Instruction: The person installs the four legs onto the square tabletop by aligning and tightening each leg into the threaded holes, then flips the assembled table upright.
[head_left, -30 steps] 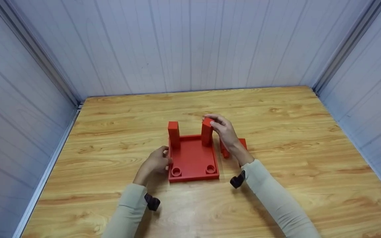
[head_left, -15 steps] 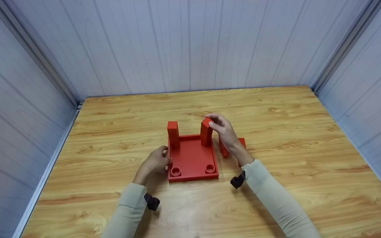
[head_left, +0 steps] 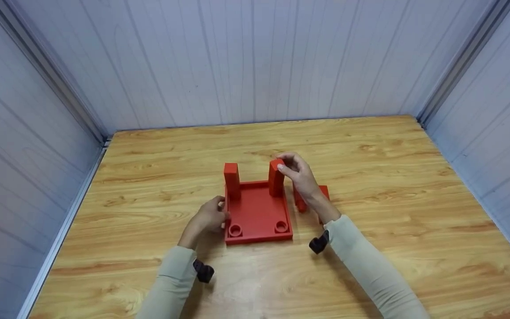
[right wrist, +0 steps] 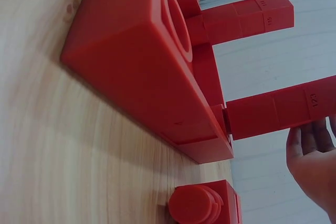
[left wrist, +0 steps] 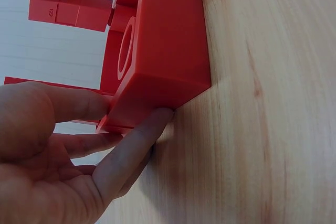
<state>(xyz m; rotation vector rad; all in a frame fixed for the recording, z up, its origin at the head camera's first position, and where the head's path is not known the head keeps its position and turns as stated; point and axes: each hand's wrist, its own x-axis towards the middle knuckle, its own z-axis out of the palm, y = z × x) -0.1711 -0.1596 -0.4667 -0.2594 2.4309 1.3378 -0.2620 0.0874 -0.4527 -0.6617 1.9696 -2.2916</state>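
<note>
A red square tray-like base lies on the table with its low rim up. Round sockets show in its two near corners. One red square leg stands upright in the far left corner. Another red leg stands at the far right corner, with a narrow gap above its socket in the right wrist view. My right hand grips this leg near its top, thumb on the near side. My left hand pinches the base's left wall, thumb at the rim and fingers against the outside.
More red parts lie right of the base, partly hidden by my right wrist; one shows a round stepped peg. The wooden table ends at pale panel walls behind and at both sides.
The far right leg has turned slightly in my right hand, and its fingers have shifted a little around the top. The left hand and base stay in place.
</note>
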